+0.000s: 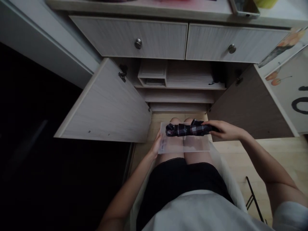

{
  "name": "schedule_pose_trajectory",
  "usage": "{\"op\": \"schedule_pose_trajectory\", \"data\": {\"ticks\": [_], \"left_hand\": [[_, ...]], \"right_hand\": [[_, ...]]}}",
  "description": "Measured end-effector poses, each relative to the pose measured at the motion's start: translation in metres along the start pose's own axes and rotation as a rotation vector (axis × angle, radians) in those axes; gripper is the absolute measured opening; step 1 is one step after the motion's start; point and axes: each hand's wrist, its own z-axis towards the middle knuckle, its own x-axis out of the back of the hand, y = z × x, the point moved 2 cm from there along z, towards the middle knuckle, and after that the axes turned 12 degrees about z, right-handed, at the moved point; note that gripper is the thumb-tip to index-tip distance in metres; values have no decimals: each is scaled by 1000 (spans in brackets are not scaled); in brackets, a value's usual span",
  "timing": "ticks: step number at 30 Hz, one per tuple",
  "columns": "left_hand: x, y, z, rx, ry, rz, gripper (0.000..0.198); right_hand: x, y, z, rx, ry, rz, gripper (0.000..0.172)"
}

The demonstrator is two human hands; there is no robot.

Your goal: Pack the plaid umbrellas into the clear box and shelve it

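Clear flat plastic bag [185, 144] lies across the knees, in front of the open wood-grain cabinet [108, 102]. Left hand [157, 145] pinches the bag's left edge. Right hand [222, 130] closed on a rolled plaid cloth [186, 129] at the bag's far edge.

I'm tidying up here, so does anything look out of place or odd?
Nothing spilled or damaged. Both cabinet doors stand wide open. The right hand holds a rolled plaid cloth over a clear plastic bag on the lap; the left hand steadies the bag's edge.
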Motion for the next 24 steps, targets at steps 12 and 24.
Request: {"op": "schedule_pose_trajectory", "data": {"ticks": [12,24], "left_hand": [[6,2,1,7,66,11,66],[6,2,-1,16,83,30,72]], "right_hand": [[-69,57,50,160,-61,-212,53],[-66,69,55,179,-38,-262,50]]}}
